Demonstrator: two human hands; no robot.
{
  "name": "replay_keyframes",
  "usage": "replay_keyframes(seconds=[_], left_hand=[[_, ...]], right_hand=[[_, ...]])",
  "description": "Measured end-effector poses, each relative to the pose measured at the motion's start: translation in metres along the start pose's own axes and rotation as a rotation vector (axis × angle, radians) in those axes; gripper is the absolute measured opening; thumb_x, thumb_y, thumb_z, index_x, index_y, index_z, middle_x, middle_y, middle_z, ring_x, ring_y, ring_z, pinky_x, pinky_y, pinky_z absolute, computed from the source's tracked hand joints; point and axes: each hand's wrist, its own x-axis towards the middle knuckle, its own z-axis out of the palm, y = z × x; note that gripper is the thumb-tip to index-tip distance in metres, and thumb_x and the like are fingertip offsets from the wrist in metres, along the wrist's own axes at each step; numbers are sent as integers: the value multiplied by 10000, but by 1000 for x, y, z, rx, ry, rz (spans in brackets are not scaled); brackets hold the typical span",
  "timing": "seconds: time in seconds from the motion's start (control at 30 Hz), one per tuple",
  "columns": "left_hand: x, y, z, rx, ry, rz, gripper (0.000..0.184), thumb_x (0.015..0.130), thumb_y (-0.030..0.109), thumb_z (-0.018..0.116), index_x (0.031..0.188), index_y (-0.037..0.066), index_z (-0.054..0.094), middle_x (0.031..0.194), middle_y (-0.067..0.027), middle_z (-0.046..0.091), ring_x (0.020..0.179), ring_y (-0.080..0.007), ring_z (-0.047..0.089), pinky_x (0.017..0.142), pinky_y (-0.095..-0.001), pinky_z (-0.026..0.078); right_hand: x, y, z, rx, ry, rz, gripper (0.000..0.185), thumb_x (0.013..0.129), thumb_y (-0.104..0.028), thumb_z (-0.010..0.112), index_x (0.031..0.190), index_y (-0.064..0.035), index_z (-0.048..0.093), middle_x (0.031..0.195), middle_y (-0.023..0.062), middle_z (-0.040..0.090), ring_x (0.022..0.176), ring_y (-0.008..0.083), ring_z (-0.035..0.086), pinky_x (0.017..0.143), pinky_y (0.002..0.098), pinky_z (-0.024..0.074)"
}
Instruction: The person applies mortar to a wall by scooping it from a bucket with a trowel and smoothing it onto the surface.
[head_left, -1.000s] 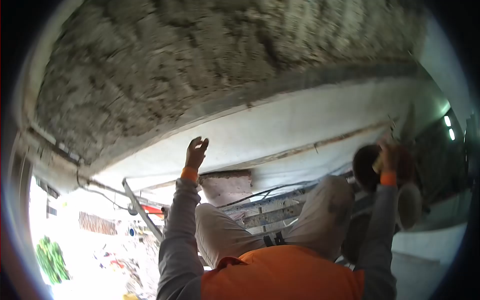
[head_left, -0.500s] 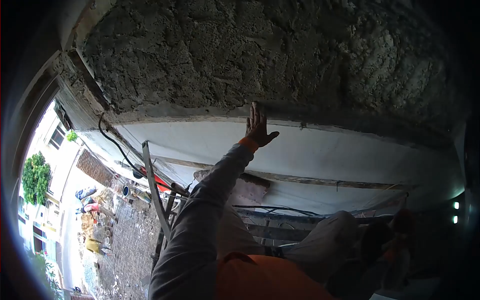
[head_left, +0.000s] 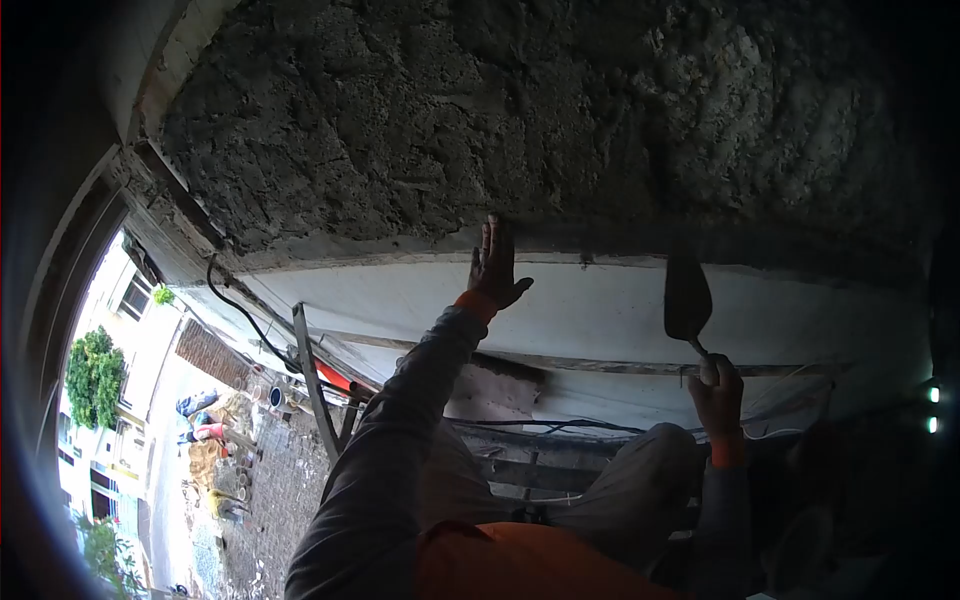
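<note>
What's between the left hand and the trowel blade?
In the head view, a stretch of pale surface lies between the left hand and the trowel; no loose object shows there.

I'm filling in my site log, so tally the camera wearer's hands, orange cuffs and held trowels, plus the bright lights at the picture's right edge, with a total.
Hands: 2 (left hand, right hand)
Orange cuffs: 2 (left cuff, right cuff)
Held trowels: 1 (trowel)
Bright lights: 2 (upper light, lower light)
Total: 7
</note>
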Motion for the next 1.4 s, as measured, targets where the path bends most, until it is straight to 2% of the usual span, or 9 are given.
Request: replay_keyframes(seconds=[0.03, 0.1, 0.27, 0.37, 0.47, 0.9, 1.23, 1.27, 1.4], left_hand=[[0, 1, -3, 37, -33, -9, 1002, 705, 411, 696, 1405, 29, 89, 1468, -197, -49, 1361, -354, 26, 1038, -546, 203], [2, 0, -6, 101, -79, -17, 986, 705, 414, 696, 1400, 29, 112, 1467, -197, -43, 1362, -348, 27, 1039, -545, 205], [5, -11, 9, 193, -201, -39, 914, 722, 414, 675, 1387, 45, 169, 1461, -195, 39, 1359, -345, 50, 1061, -538, 153], [4, -5, 3, 236, -256, -53, 913, 722, 409, 671, 1390, 53, 161, 1452, -201, 86, 1358, -342, 53, 1075, -524, 119], [4, -5, 5, 297, -250, -58, 960, 711, 411, 682, 1395, 41, 119, 1454, -210, 64, 1359, -347, 48, 1074, -514, 138], [6, 4, -3, 209, -113, -46, 1043, 674, 397, 708, 1406, 40, 56, 1456, -232, -20, 1353, -378, 51, 1049, -510, 219], [1, -7, 0, 134, -12, 16, 1008, 666, 390, 709, 1403, 41, 119, 1459, -227, 7, 1350, -377, 87, 1049, -518, 205], [0, -9, 2, 128, 0, 22, 993, 668, 387, 707, 1401, 40, 134, 1459, -226, 10, 1350, -374, 89, 1050, -518, 202], [-2, -17, 9, 124, 47, 64, 938, 675, 379, 700, 1390, 40, 196, 1463, -214, 28, 1353, -360, 99, 1055, -518, 190]], right_hand=[[21, -13, 16, 17, -74, -220, 288, 669, -116, 667, 899, -12, 529, 818, 156, 559, 739, 333, 570, 640, 377, 455], [58, -41, 56, 168, -112, -365, 301, 690, -178, 675, 937, -50, 558, 794, 122, 559, 734, 311, 580, 635, 370, 473], [135, -94, 142, 285, -302, -308, 305, 692, -254, 685, 930, -81, 605, 841, 130, 623, 803, 307, 605, 687, 390, 485], [169, -95, 170, 337, -403, -429, 316, 682, -247, 689, 946, -89, 613, 860, 135, 627, 818, 306, 606, 701, 390, 486], [179, -80, 176, 271, -360, -456, 306, 687, -240, 669, 958, -105, 617, 873, 139, 628, 824, 313, 602, 700, 391, 487], [188, -26, 33, 71, -194, -351, 341, 732, -244, 660, 955, 5, 596, 840, 178, 622, 779, 303, 619, 679, 352, 490], [185, -56, -71, -484, 59, -402, 325, 754, -167, 677, 1034, -31, 587, 923, 130, 625, 860, 288, 611, 753, 342, 482], [183, -67, -79, -592, 84, -511, 317, 733, -134, 688, 1014, -28, 588, 916, 121, 623, 821, 247, 615, 722, 326, 484], [163, -113, -90, -234, -166, -346, 345, 657, -120, 744, 962, -41, 604, 851, 100, 620, 792, 196, 611, 712, 298, 479]])
